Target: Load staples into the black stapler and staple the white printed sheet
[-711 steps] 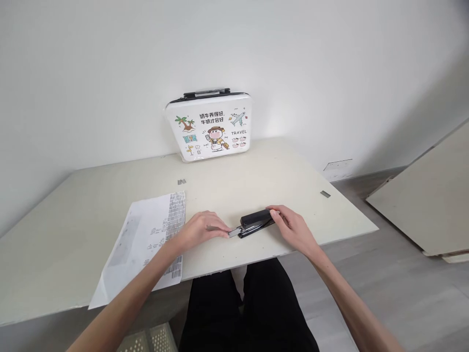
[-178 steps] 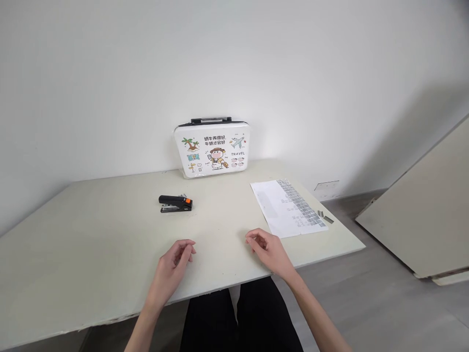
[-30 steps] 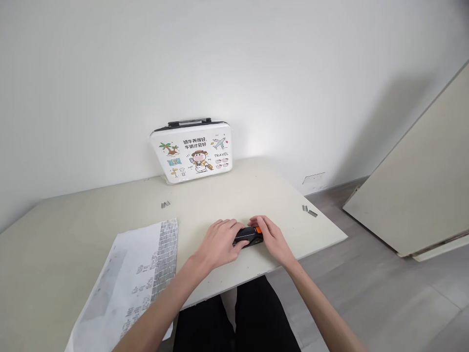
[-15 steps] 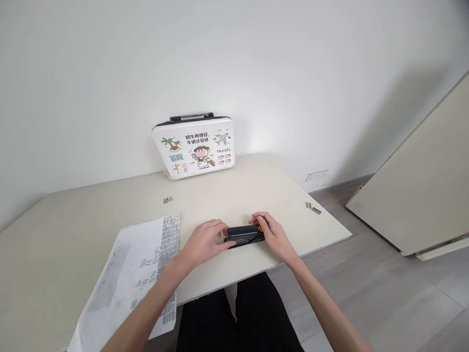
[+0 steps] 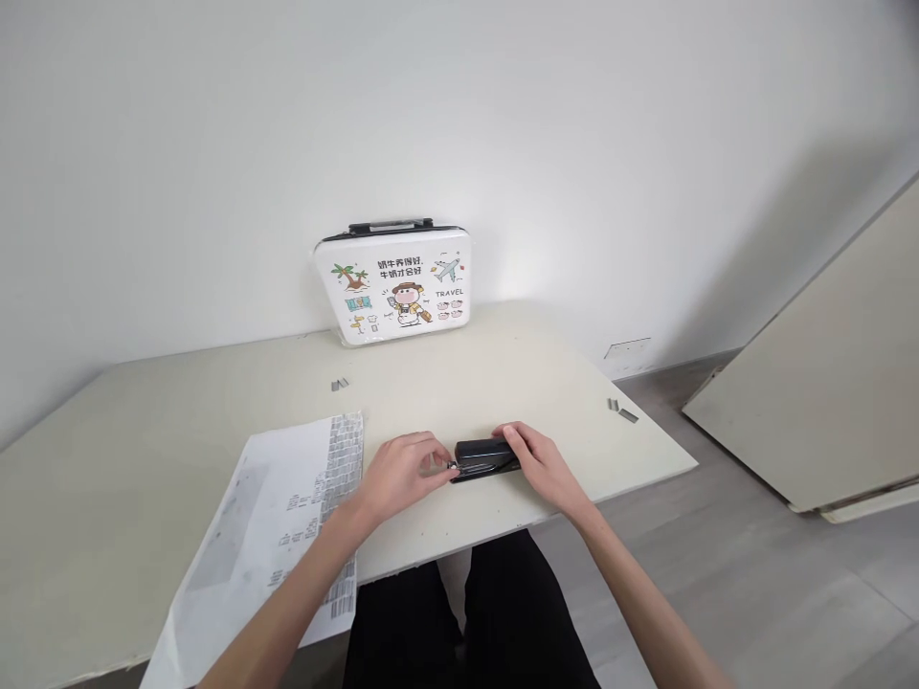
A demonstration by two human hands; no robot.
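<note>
A black stapler (image 5: pixel 482 451) lies on the table near its front edge, with its length running left to right. My right hand (image 5: pixel 544 467) is closed around its right end, and the fingers hide that end. At the other end, my left hand (image 5: pixel 403 473) pinches a small metal part of the stapler between thumb and fingertips. Fine detail of that part is too small to make out. Silvery metal shows along the stapler's lower side, under the black top.
A printed paper sheet (image 5: pixel 277 507) lies left, under my left forearm. Small strips of staples (image 5: pixel 340 385) rest behind it, and more staple strips (image 5: pixel 628 415) near the right edge. A white cartoon case (image 5: pixel 402 306) leans against the wall. A pale panel (image 5: pixel 804 383) stands right.
The view has shifted slightly. My right hand now covers the stapler's orange part, which showed before. My left fingertips have closed on the metal part at the left end.
</note>
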